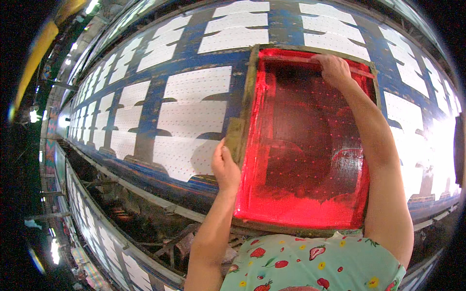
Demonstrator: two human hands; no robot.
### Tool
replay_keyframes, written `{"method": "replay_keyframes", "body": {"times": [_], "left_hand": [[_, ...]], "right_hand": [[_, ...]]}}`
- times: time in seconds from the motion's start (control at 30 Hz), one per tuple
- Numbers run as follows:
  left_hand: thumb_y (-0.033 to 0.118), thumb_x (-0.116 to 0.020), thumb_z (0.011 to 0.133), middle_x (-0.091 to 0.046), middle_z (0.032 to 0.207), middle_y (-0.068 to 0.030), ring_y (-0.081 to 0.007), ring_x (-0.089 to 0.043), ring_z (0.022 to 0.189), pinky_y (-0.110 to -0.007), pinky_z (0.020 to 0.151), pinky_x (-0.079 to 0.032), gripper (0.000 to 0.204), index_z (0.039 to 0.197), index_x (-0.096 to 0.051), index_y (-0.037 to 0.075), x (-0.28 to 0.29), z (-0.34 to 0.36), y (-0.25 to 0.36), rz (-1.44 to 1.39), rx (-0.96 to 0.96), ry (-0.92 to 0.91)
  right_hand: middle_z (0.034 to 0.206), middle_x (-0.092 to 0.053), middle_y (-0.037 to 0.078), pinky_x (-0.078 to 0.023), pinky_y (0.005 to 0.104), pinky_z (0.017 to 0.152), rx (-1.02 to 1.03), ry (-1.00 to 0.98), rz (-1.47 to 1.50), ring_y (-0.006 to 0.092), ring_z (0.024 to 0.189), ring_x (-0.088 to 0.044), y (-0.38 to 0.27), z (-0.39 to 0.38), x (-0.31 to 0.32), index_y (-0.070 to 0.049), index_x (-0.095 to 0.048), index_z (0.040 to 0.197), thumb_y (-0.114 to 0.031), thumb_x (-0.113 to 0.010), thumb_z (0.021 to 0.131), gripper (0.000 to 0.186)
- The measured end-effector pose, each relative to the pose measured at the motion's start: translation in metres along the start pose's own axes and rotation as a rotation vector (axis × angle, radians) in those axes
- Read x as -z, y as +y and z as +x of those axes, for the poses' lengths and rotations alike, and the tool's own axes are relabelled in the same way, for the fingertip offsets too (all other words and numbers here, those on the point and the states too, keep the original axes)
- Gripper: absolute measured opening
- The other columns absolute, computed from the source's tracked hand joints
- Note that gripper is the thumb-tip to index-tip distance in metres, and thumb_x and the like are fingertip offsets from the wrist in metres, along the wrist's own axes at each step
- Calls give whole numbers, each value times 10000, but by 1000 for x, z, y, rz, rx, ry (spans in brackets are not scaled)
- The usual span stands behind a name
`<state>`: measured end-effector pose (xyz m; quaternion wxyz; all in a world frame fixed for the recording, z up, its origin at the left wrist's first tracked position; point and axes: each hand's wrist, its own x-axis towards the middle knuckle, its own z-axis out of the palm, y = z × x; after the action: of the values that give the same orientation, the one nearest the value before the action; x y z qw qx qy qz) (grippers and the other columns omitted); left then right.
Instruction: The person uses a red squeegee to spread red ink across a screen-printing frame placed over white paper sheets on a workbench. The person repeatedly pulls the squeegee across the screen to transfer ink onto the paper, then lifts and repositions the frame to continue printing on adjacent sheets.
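Observation:
A screen-printing frame [251, 87] with a wooden rim lies on a long blue table [241, 70] in front of me. Wet red ink [301, 209] coats its inner borders and pools at the near end, around a dark see-through mesh [301, 126] with small dots. At the far end, my right hand [335, 71] is closed over a thin red-smeared squeegee [286, 56] that spans most of the frame's width. My left hand [226, 167] grips the wooden piece [235, 136] on the frame's left side, its thumb pointing up; the fingers are partly hidden.
White cut fabric pieces [194, 114] with small red marks lie in rows to the left. More white pieces [238, 31] are beyond the frame and to the right, where glare washes some out. A second table [92, 225] with white pieces runs at lower left, across a dark gap.

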<state>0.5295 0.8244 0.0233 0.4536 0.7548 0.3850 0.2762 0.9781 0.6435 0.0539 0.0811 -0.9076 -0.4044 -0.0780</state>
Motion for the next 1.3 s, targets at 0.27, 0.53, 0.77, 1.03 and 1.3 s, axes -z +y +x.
{"method": "replay_keyframes", "body": {"times": [0.27,0.53,0.77,1.03,1.3], "left_hand": [[219,-445,1196,-730,1341,-208,-307,-695,1220,-420,1079,-522,430,1449,-646,-65,-2,0,1,44,61,-3],[196,-449,1186,-739,1325,-212,-309,-698,1219,-423,1071,-524,420,1436,-651,-74,-2,-1,11,51,22,0],[226,-449,1178,-746,1308,-227,-336,-705,1217,-429,1073,-522,435,1406,-664,-75,-3,-2,6,-2,-26,13],[279,-491,1158,-718,1374,-266,-419,-669,1293,-472,1122,-495,463,1413,-655,-72,-2,6,-12,-5,-90,4],[336,-644,1089,-629,1479,-311,-448,-598,1384,-499,1210,-441,581,1488,-591,-83,-6,9,-23,-142,-97,-39]], "right_hand": [[1195,-793,190,-625,535,984,64,52,-75,389,1144,-770,27,29,-17,-104,-774,1182,-64,-629,938,287],[1238,-798,172,-576,522,1079,48,-249,1,399,1202,-745,14,29,24,-161,-757,1378,-74,-658,865,529],[1239,-807,119,-610,526,1039,143,-239,30,370,1170,-767,-27,-64,50,-216,-781,1310,-131,-687,861,466],[1181,-806,137,-609,525,1007,50,-352,65,377,1147,-769,-115,-216,90,-225,-799,1236,-131,-662,898,376],[1090,-769,118,-594,520,942,-7,-367,127,376,1084,-752,-195,-362,123,-181,-811,1203,-78,-707,877,357]]}}
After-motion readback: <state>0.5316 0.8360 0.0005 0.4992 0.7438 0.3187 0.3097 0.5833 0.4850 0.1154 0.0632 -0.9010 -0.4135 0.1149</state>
